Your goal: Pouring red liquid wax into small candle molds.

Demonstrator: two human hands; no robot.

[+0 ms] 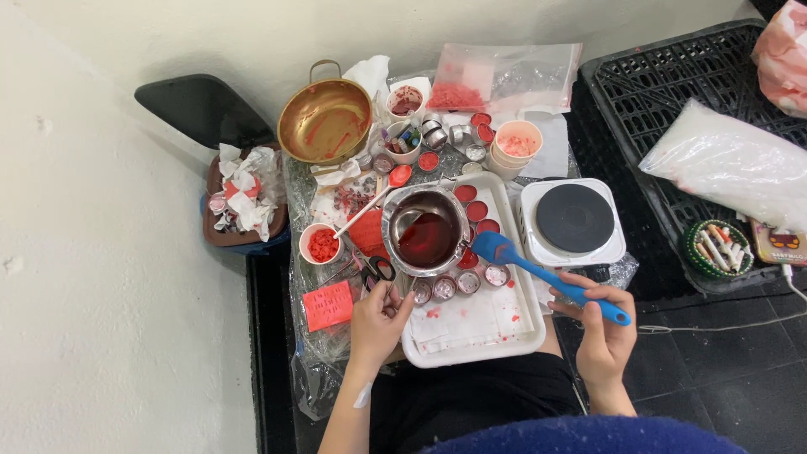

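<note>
Cluttered white tray (471,349) on plastic-covered floor beside hotplate (574,220)

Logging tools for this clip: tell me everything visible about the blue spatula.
The blue spatula looks like one-piece silicone or plastic, with a broad rounded blade and a long slim handle. It lies slanted, blade up-left beside the steel pot of dark red liquid, over the white tray. The right hand grips the handle's end; its fingers wrap it. The blade looks clean.
</note>
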